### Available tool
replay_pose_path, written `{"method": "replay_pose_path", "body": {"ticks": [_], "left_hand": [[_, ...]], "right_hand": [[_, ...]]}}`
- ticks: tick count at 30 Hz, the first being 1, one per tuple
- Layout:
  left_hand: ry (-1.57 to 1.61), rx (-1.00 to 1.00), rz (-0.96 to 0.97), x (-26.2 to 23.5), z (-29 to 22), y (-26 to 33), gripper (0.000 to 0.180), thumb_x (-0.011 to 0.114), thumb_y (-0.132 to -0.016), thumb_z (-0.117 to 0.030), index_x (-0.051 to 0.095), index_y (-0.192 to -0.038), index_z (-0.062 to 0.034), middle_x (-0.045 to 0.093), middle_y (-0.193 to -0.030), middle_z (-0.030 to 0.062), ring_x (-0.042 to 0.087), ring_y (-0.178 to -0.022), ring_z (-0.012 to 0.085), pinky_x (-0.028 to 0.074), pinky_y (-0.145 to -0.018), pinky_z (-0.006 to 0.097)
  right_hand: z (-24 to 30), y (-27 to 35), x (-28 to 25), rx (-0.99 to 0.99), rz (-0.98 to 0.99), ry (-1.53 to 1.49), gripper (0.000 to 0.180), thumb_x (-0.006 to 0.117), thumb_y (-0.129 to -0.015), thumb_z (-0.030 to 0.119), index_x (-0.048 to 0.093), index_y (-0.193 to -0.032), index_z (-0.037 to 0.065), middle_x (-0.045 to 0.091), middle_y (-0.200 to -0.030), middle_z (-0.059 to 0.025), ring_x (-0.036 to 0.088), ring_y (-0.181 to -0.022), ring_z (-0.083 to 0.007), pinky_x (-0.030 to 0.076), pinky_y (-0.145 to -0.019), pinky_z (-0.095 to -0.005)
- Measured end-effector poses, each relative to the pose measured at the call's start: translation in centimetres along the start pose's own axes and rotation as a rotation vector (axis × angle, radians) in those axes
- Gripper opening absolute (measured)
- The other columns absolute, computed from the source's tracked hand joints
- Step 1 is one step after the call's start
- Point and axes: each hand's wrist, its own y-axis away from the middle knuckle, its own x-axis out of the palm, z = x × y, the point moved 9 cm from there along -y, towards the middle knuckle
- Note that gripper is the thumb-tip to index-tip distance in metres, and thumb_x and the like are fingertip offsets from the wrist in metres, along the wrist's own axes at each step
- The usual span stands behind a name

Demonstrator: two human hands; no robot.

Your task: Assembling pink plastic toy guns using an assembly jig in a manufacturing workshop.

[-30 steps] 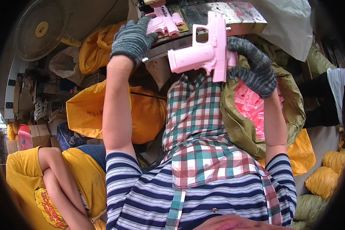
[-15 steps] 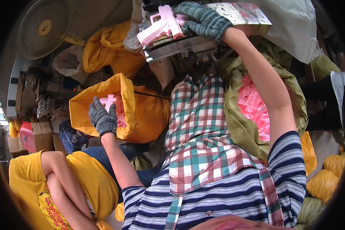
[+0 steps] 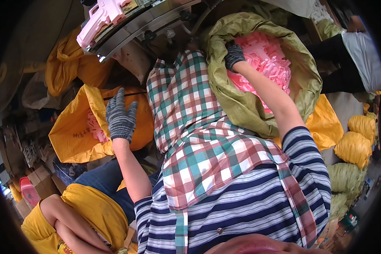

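My left hand [image 3: 121,117], in a grey knitted glove, is raised with fingers stretched and holds nothing. It is beside the mouth of a yellow woven sack [image 3: 72,137] with pink plastic pieces [image 3: 95,127] inside. My right hand [image 3: 234,55], gloved too, reaches into an olive-green woven sack [image 3: 224,99] full of pink plastic parts [image 3: 264,57]. Its fingertips are hidden at the sack's inner left side, so I cannot tell what they grip. A pink toy pistol [image 3: 103,19] lies on the metal machine [image 3: 146,27] at the upper left.
At the lower left, a person in a yellow shirt [image 3: 95,207] has folded arms. Another person's dark-clothed legs [image 3: 338,67] are at the right. Rolled yellow sacks [image 3: 353,146] and green ones [image 3: 345,178] lie at the right. Another yellow sack [image 3: 63,67] stands behind, near a fan [image 3: 3,73].
My right hand has left the toy pistol on the machine and gone into the green sack. My left hand has let go of a pink piece at the yellow sack and opened. The view has shifted right.
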Motion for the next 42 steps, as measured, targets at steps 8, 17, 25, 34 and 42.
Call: {"method": "replay_pose_path", "body": {"ticks": [8,17,25,34,42], "left_hand": [[-0.021,0.043,0.109,1.8,-2.7,0.3,0.057,0.061,-0.079,-0.029,0.041,-0.129,-0.0105,0.047,-0.121,0.0207,0.042,-0.114,0.0364,0.030,-0.099,0.044],[0.519,0.446,-0.102,-1.5,-13.6,-0.9,0.064,0.070,-0.072,-0.017,0.041,-0.128,-0.0054,0.045,-0.127,0.0154,0.042,-0.118,0.0288,0.031,-0.102,0.038],[0.667,0.459,-0.096,-4.4,-13.7,-2.0,0.032,0.066,-0.072,-0.018,0.058,-0.098,-0.0013,0.061,-0.083,0.0161,0.060,-0.077,0.0289,0.047,-0.071,0.034],[0.186,0.463,-0.547,-9.9,-12.4,-2.3,0.048,0.068,-0.060,-0.021,0.056,-0.102,-0.0029,0.056,-0.090,0.0169,0.053,-0.086,0.0343,0.041,-0.078,0.042],[-0.122,0.230,-1.030,-18.2,-7.4,-8.8,0.070,0.069,-0.071,-0.038,0.043,-0.125,-0.0015,0.051,-0.117,0.0196,0.048,-0.109,0.0362,0.037,-0.094,0.043]], "right_hand": [[-3.8,-0.8,-6.3,-0.212,0.240,-0.214,0.041,0.060,-0.067,0.027,0.059,-0.105,0.011,0.060,-0.102,-0.0135,0.055,-0.098,-0.0306,0.044,-0.083,-0.0402],[-1.1,4.8,-26.0,-0.523,0.102,-1.325,0.030,0.065,-0.075,0.010,0.059,-0.104,0.002,0.062,-0.097,-0.0074,0.057,-0.091,-0.0164,0.047,-0.079,-0.0270],[6.8,2.5,-28.3,-0.446,-0.168,-1.274,0.052,0.065,-0.077,0.007,0.043,-0.124,0.006,0.052,-0.117,-0.0072,0.051,-0.106,-0.0182,0.043,-0.091,-0.0321],[10.7,5.5,-32.6,-0.620,-0.411,-0.864,0.034,0.070,-0.065,0.004,0.056,-0.096,0.005,0.056,-0.110,-0.0121,0.055,-0.103,-0.0289,0.046,-0.086,-0.0342],[5.4,3.0,-32.3,-0.494,-0.353,-1.111,0.050,0.073,-0.066,0.007,0.055,-0.112,0.006,0.060,-0.104,-0.0076,0.057,-0.096,-0.0172,0.045,-0.086,-0.0303]]}}
